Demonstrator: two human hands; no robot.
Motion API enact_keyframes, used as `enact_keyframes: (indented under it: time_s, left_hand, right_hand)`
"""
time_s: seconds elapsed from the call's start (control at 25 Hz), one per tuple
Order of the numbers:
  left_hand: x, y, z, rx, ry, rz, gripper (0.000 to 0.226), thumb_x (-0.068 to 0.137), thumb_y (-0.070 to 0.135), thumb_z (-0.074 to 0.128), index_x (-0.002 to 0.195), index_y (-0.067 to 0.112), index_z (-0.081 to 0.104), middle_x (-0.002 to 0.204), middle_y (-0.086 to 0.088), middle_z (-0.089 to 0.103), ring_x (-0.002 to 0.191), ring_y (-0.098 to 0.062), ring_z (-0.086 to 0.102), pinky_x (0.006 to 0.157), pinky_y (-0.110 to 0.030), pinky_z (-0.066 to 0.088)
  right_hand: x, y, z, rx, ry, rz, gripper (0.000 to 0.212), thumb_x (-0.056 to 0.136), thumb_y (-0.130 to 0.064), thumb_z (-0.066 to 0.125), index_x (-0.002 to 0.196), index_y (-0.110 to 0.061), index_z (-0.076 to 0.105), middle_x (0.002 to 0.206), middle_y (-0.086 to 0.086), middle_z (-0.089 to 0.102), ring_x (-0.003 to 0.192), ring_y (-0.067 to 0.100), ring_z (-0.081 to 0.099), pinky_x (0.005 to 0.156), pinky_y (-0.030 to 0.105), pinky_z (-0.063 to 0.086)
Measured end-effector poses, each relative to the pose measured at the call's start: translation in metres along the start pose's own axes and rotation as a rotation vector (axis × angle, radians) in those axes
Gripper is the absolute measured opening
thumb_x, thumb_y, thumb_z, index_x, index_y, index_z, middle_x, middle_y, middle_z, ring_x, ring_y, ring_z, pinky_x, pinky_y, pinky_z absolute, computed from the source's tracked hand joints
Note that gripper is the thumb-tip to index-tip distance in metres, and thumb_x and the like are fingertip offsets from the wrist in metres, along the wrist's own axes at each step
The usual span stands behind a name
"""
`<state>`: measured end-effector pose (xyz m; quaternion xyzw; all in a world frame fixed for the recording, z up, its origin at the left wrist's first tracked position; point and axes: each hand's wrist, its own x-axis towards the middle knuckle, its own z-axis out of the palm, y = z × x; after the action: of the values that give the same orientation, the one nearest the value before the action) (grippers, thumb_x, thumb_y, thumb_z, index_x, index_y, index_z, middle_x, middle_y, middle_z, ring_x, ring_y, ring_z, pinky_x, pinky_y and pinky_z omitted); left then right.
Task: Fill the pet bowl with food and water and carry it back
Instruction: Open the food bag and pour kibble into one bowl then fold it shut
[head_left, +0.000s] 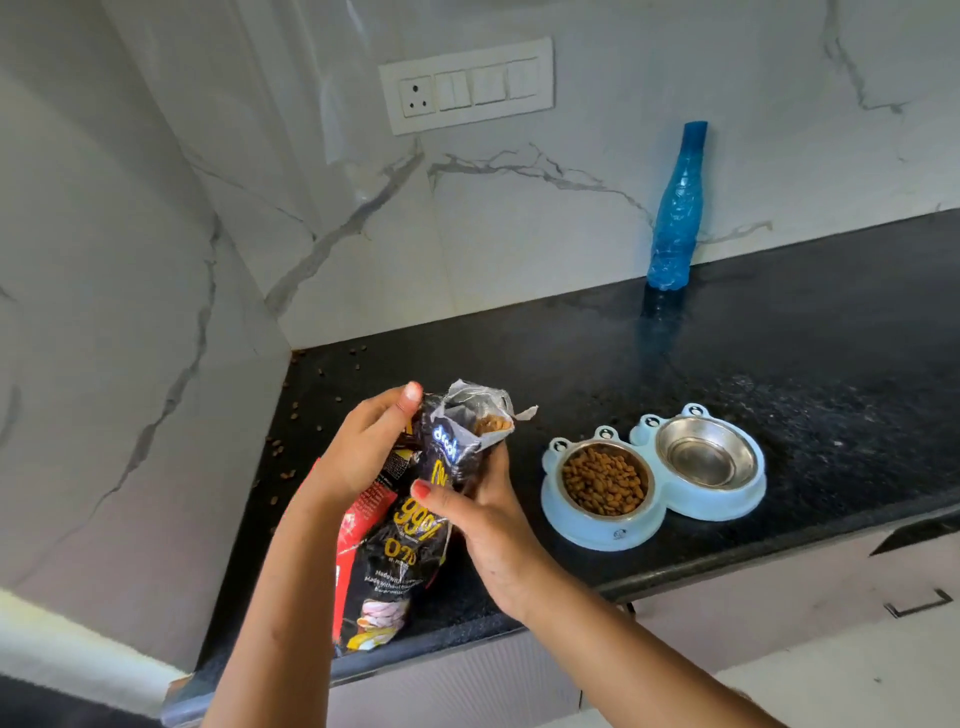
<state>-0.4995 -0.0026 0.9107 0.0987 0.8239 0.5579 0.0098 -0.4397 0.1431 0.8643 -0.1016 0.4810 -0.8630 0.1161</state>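
Scattered brown kibble pellets (284, 447) on the black speckled stone countertop (597, 353), well left of the pale blue double pet bowl holder (652, 475). Nearer the holder, still to its left, a black, red and yellow printed pet food bag (395, 540), upright with torn top open and kibble visible at the mouth. Left hand (363, 447) clasped round the upper part of the bag, thumb up near the opening; right hand (488, 514) gripping the bag from its other side, just beside the holder. In the holder's left steel bowl (605, 480), a good heap of kibble, so feeding half likely done. In its right steel bowl (706, 454), nothing visible, apparently dry. Behind the holder, well apart against the white marble wall, an upright blue ribbed plastic bottle (675, 218), untouched. Left to do, by appearance: setting the bag aside, pouring water, carrying the holder back.
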Motion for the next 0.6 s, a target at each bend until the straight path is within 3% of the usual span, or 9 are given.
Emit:
enact_keyframes:
  time_s: [0.08,0.12,0.2,0.32,0.4,0.44,0.52,0.6]
  left_hand:
    - [-0.011,0.007,-0.01,-0.004,0.098,-0.009,0.053,0.086,0.066,0.038,0.084,0.021,0.066,0.08,0.01,0.071,0.078,0.007,0.063,0.08,-0.015,0.045]
    - [-0.014,0.009,-0.015,-0.006,0.132,-0.021,0.05,0.088,0.063,0.032,0.084,0.024,0.063,0.074,0.016,0.07,0.074,0.01,0.062,0.075,-0.012,0.044]
    - [-0.023,0.008,-0.027,-0.054,0.183,-0.054,0.052,0.086,0.067,0.03,0.082,0.027,0.062,0.07,0.017,0.069,0.07,0.006,0.062,0.074,-0.019,0.043]
    - [-0.036,0.004,-0.045,-0.188,0.27,-0.079,0.059,0.077,0.082,0.037,0.079,0.031,0.066,0.078,0.008,0.07,0.079,-0.011,0.062,0.083,-0.033,0.044]
    - [-0.048,0.009,-0.051,-0.23,0.334,-0.05,0.057,0.088,0.069,0.03,0.085,0.024,0.065,0.077,0.008,0.072,0.077,-0.007,0.065,0.079,-0.025,0.049]
    - [-0.055,0.008,-0.053,-0.24,0.343,-0.039,0.057,0.093,0.06,0.025,0.091,0.019,0.065,0.08,0.007,0.073,0.078,-0.004,0.067,0.075,-0.02,0.051]
    - [-0.07,0.004,-0.055,-0.278,0.356,-0.039,0.062,0.095,0.058,0.023,0.112,0.013,0.063,0.102,-0.002,0.073,0.097,-0.01,0.068,0.079,-0.019,0.052]
    - [-0.091,-0.005,-0.052,-0.33,0.383,-0.034,0.061,0.095,0.059,0.025,0.127,0.017,0.056,0.122,-0.005,0.066,0.115,-0.016,0.062,0.09,-0.026,0.05]
  right_hand:
    - [0.001,-0.008,0.016,-0.071,-0.066,-0.017,0.077,0.074,0.001,0.071,0.136,-0.029,0.037,0.123,-0.005,0.066,0.113,0.007,0.062,0.085,0.019,0.052]
    - [0.002,-0.011,0.023,-0.084,-0.09,-0.026,0.078,0.073,0.001,0.071,0.136,-0.029,0.035,0.123,-0.005,0.065,0.113,0.006,0.062,0.085,0.018,0.051]
    - [0.005,-0.013,0.037,-0.106,-0.133,-0.041,0.079,0.072,-0.002,0.071,0.137,-0.027,0.034,0.125,-0.003,0.064,0.114,0.007,0.061,0.087,0.021,0.052]
    - [0.011,-0.01,0.06,-0.135,-0.217,-0.05,0.075,0.075,-0.003,0.071,0.137,-0.026,0.036,0.124,-0.003,0.065,0.116,0.01,0.061,0.09,0.023,0.052]
    - [0.014,-0.007,0.072,-0.18,-0.265,-0.047,0.075,0.079,-0.003,0.07,0.141,-0.026,0.034,0.13,-0.001,0.062,0.12,0.011,0.058,0.096,0.025,0.05]
    - [0.016,-0.003,0.076,-0.245,-0.28,-0.072,0.074,0.08,-0.012,0.072,0.142,-0.029,0.034,0.132,-0.002,0.059,0.123,0.011,0.056,0.101,0.03,0.048]
    - [0.02,0.01,0.078,-0.562,-0.239,-0.207,0.069,0.079,-0.051,0.066,0.14,-0.042,0.035,0.134,-0.01,0.056,0.127,0.011,0.051,0.107,0.046,0.04]
    - [0.023,0.028,0.077,-0.915,-0.186,-0.288,0.08,0.074,-0.084,0.036,0.143,-0.044,0.027,0.141,-0.016,0.045,0.137,0.013,0.036,0.108,0.056,0.03]
